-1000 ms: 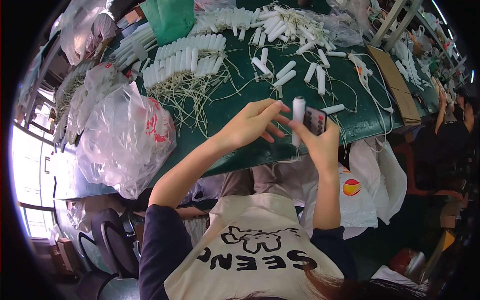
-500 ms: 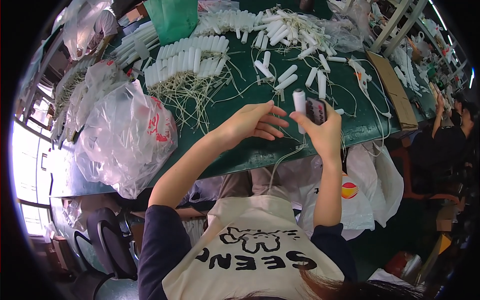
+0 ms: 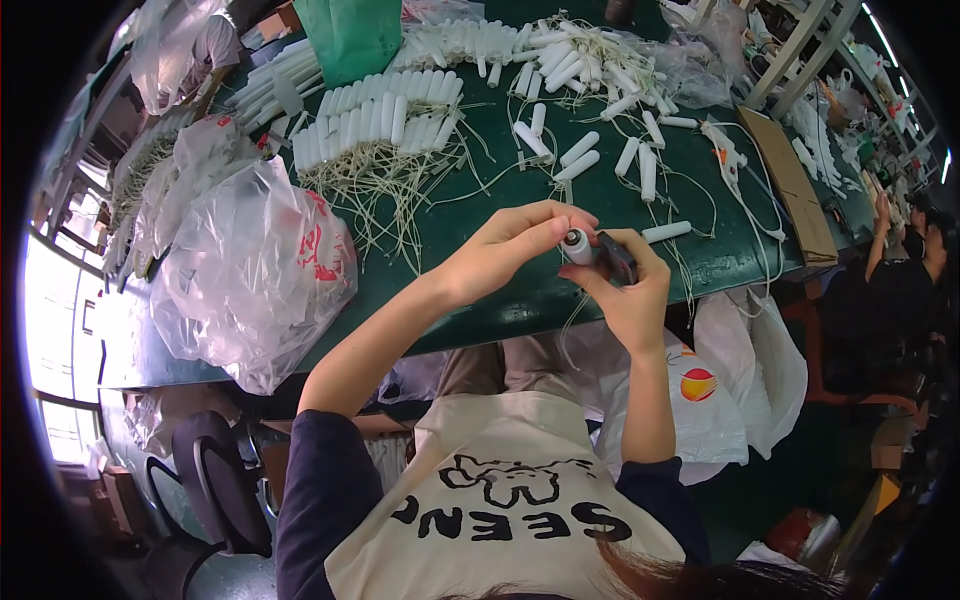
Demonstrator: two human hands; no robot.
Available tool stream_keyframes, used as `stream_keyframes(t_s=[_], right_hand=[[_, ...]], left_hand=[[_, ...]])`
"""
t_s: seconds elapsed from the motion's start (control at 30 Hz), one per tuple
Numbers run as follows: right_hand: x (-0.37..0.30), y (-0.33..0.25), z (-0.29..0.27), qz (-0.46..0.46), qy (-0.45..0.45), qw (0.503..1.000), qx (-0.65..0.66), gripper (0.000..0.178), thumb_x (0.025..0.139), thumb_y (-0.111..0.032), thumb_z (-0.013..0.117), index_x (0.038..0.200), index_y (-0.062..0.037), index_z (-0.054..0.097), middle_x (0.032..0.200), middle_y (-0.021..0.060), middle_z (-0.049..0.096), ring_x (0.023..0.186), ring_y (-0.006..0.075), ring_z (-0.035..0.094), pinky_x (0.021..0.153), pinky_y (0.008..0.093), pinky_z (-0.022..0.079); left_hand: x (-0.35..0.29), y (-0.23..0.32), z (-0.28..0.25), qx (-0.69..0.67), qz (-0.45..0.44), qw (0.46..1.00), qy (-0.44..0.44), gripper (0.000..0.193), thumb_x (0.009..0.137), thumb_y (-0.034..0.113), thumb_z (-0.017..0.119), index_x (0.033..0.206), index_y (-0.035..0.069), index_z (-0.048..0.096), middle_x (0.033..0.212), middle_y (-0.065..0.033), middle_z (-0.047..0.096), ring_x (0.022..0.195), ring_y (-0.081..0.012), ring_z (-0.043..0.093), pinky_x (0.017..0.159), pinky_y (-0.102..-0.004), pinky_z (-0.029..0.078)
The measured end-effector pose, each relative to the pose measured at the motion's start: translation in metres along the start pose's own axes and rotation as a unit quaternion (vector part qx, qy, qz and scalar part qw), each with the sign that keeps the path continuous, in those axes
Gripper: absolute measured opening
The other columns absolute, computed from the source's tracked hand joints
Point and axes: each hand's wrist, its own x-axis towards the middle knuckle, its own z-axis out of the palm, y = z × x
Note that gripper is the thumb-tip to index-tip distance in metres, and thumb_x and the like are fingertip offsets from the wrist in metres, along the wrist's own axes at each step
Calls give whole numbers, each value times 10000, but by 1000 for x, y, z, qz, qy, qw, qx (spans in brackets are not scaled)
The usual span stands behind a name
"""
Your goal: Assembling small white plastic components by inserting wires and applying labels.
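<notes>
Above the near edge of the green table, a white tube (image 3: 580,246) with a dark opening at its end is tilted toward me, a thin pale wire trailing below it. My left hand (image 3: 505,248) reaches round its far side, fingers closed on the tube near that end. My right hand (image 3: 632,300) is closed around the tube from the right. It also holds a dark flat block (image 3: 617,260), pressed beside the tube; its label is turned out of sight. A similar white tube (image 3: 668,231) lies on the table just beyond my right hand.
Rows of white tubes (image 3: 350,125) with tangled wires cover the table's (image 3: 490,295) left, and a heap (image 3: 565,60) lies at the back. A glue gun (image 3: 727,160) rests near a cardboard strip (image 3: 790,185) at right. A clear plastic bag (image 3: 240,290) bulges over the left edge.
The tube has tipped from upright, its end now facing me. My left hand has moved right and closed on it. My right hand has shifted slightly left and turned the dark block.
</notes>
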Motion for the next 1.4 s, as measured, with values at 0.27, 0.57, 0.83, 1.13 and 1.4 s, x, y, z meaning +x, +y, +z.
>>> stream_keyframes(t_s=[0.27, 0.57, 0.83, 1.13, 1.4], right_hand=[[-8, -1, 7, 12, -14, 999, 36, 306, 631, -59, 825, 815, -14, 585, 686, -10, 582, 636, 46, 511, 590, 198, 426], [-20, 10, 22, 28, -14, 994, 101, 329, 657, -138, 828, 891, -24, 626, 678, -16, 581, 547, 36, 450, 503, 192, 366], [-24, 14, 17, 103, -71, 991, 37, 307, 678, -60, 799, 925, 15, 634, 722, -7, 597, 661, 40, 520, 602, 196, 436], [-30, 10, 19, 18, -8, 997, 70, 241, 678, 15, 761, 874, -3, 621, 725, 3, 611, 672, 52, 541, 617, 210, 443], [-36, 14, 22, -83, 1, 996, 43, 295, 650, 53, 745, 913, -10, 630, 872, 88, 666, 695, 166, 619, 617, 267, 472]], left_hand=[[-3, -22, 3, 3, 42, 999, -34, 502, 923, 509, 386, 962, 32, 538, 1030, -62, 396, 1009, -149, 400, 921, -316, 308], [-12, -22, 15, -46, -2, 999, 7, 455, 911, 484, 293, 844, 67, 462, 1050, -44, 314, 1023, -159, 361, 914, -330, 313], [-6, -22, 14, -181, 2, 982, 60, 414, 904, 468, 254, 804, 97, 410, 1036, -57, 359, 988, -179, 377, 864, -338, 326], [-10, -16, 18, -110, 76, 991, -27, 450, 825, 525, 302, 730, 93, 384, 826, -51, 418, 822, -192, 368, 788, -313, 302], [-13, -10, 29, 3, 140, 990, 6, 463, 783, 517, 313, 616, 87, 350, 709, -44, 405, 747, -195, 317, 715, -302, 266]])
